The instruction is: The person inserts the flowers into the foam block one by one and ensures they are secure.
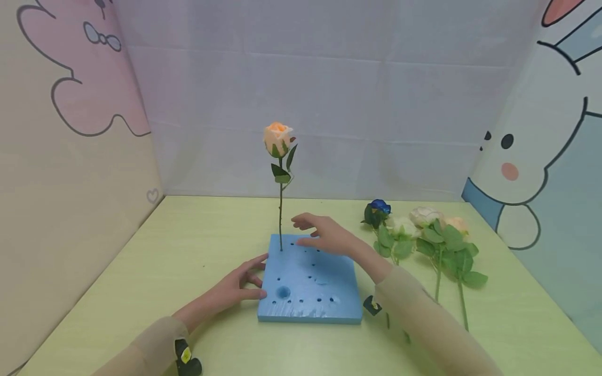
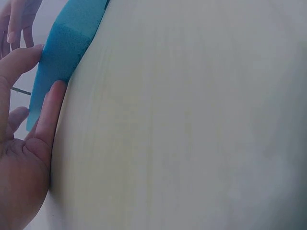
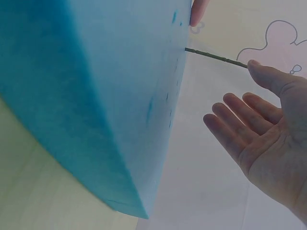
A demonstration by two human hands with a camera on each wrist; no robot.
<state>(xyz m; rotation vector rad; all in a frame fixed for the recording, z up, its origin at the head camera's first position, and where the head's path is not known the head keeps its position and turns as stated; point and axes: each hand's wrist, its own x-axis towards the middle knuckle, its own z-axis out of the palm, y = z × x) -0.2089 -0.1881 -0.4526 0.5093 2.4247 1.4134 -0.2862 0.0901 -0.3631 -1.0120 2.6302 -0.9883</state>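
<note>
Rose (image 1: 282, 178) upright in blue block (image 1: 295, 267)

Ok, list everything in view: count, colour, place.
Holed block: 1, blue, mid-table
Standing rose: 1, peach, upright in block
Blue rose: 1, blue, lying at right
White roses: 2, white, beside it
Lying rose: 1, peach, rightmost
Table: 1, yellow-green, under block
Backdrop: 1, pale grey, behind table
Cartoon panels: 2, multicoloured, left and right
Black pieces: 2, black, at cuffs
Sleeves: 2, beige, both forearms
Left hand: 1, bare, touching block's left edge
Right hand: 1, bare, above block
</note>
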